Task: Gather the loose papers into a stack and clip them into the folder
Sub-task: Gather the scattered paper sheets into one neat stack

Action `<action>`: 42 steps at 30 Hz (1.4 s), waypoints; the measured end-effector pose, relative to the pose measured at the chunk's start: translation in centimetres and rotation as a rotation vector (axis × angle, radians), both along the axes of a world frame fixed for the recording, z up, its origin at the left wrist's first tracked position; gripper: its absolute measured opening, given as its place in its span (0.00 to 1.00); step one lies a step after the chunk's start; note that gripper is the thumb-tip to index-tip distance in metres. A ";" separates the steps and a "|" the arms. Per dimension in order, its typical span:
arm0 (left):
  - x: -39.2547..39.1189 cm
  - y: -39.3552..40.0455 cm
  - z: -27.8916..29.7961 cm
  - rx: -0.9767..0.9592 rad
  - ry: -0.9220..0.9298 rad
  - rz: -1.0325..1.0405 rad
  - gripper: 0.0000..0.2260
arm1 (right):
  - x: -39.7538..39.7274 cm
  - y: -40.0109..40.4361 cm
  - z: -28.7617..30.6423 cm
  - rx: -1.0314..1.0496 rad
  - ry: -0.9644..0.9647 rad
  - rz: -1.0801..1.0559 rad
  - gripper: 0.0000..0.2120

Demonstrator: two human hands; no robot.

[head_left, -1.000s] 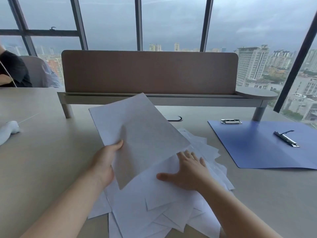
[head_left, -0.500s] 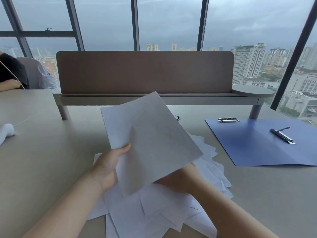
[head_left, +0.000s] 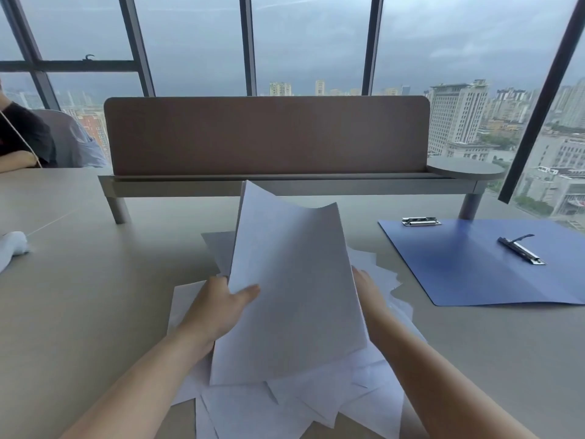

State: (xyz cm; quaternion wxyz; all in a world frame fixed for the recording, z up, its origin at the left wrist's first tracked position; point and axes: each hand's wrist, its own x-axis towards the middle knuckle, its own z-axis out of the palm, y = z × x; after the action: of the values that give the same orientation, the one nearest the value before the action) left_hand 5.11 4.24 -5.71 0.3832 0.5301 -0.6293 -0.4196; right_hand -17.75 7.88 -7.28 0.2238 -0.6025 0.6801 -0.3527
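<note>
1. Left hand (head_left: 218, 307) grips the left edge of a few white paper sheets (head_left: 294, 286) held up off the desk; thumb lies across the front face, the other fingers are behind the sheets, hidden.
2. Right hand (head_left: 368, 289) is at the right edge of the same held sheets; only fingertips show past the edge, the rest is behind the paper, so I cannot tell if it pinches or just supports.
3. Held sheets stand tilted, top edge leaning away, top right corner curling; a second sheet peeks out at the left behind the front one.
4. Messy pile of loose white papers (head_left: 285, 403) lies flat on the beige desk (head_left: 79, 296) under and around both hands, sheets overlapping at mixed angles.
5. Open blue plastic folder (head_left: 474, 274) lies flat on the desk to the right, apart from the pile.
6. Black and silver metal clip bar (head_left: 520, 250) sits on the folder's right half, lever raised.
7. Small silver metal clip (head_left: 419, 221) at the folder's far left corner.
8. Brown desk divider panel (head_left: 266, 134) stands at the far side, windows behind.
9. White crumpled cloth (head_left: 12, 248) at the left edge of the desk.
10. Another person's dark sleeve (head_left: 22, 134) at far left.
</note>
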 end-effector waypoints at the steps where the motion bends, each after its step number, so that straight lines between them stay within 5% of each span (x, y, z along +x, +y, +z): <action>1: 0.2 0.1 0.4 -0.091 -0.058 0.021 0.02 | 0.1 0.1 1.0 -0.021 0.066 -0.012 0.07; 5: 1.4 0.1 1.5 -0.321 -0.044 0.025 0.07 | -0.8 -0.2 1.8 -0.158 -0.267 -0.217 0.09; 9: 2.0 0.7 3.1 -0.417 0.147 0.014 0.11 | -0.8 0.2 2.8 -0.128 -0.666 -0.165 0.15; 16: 2.9 0.7 5.0 -0.615 0.292 -0.096 0.37 | 0.1 1.2 3.7 -0.411 -0.458 0.011 0.23; 19: 3.0 0.4 5.3 -0.578 0.469 -0.130 0.44 | 0.3 1.4 4.3 -0.464 -0.499 0.086 0.13; 21: 2.7 0.5 5.3 -0.505 0.602 -0.133 0.41 | 0.8 1.5 4.5 -0.470 -0.463 0.095 0.11; 25: 2.5 0.7 4.8 -0.343 0.726 -0.068 0.24 | 2.0 1.8 3.8 -0.377 -0.417 0.128 0.33; 28: 2.9 0.3 4.5 -0.247 0.754 0.060 0.11 | 1.7 1.6 3.5 -0.368 -0.289 0.083 0.23; 32: 3.3 0.1 4.6 -0.247 0.759 0.078 0.09 | 1.2 1.3 3.6 -0.453 -0.223 0.044 0.16; 38: 3.7 -0.7 3.7 -0.324 0.608 0.069 0.25 | 1.2 1.2 3.4 -0.386 -0.464 0.123 0.11; 42: 3.7 0.4 4.3 -0.376 0.381 0.041 0.13 | 1.9 0.9 2.2 -0.294 -0.474 0.171 0.13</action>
State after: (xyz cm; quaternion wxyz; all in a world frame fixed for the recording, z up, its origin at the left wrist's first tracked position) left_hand 8.85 4.66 -1.38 0.5948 0.3739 -0.6018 -0.3798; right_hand -15.83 8.79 -5.12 0.3157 -0.5844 0.4970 -0.5584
